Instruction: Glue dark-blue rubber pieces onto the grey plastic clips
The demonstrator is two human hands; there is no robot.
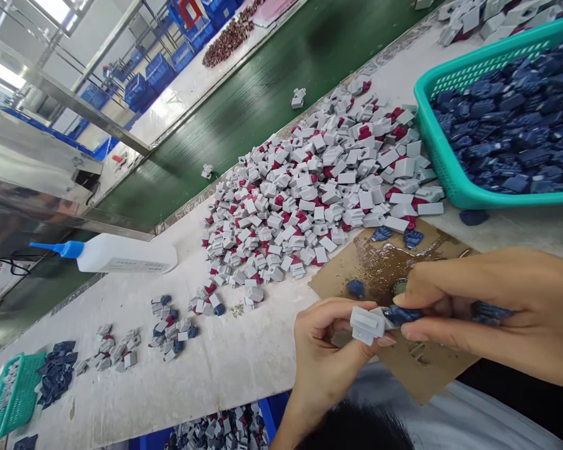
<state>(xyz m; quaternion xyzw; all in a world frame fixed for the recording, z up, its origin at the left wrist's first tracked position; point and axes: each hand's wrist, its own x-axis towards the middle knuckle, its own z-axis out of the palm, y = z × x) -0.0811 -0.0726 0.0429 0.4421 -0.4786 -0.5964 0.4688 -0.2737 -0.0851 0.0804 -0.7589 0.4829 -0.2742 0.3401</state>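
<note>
My left hand pinches a small light-grey plastic block-shaped part between thumb and fingers. Its right end meets a dark blue moulded piece, gripped by the thumb and forefinger of my right hand. Another dark blue piece is tucked among the right hand's curled fingers. Below both hands lies a brown cardboard sheet, with a wet, shiny patch on it. A few loose blue pieces rest on this cardboard. How far the blue piece enters the grey part cannot be made out.
Beyond the cardboard spreads a large heap of grey parts with dark red pieces. A green basket of blue pieces stands at right. A white squeeze bottle lies at left. A green conveyor belt runs behind; a blue bin sits below the table edge.
</note>
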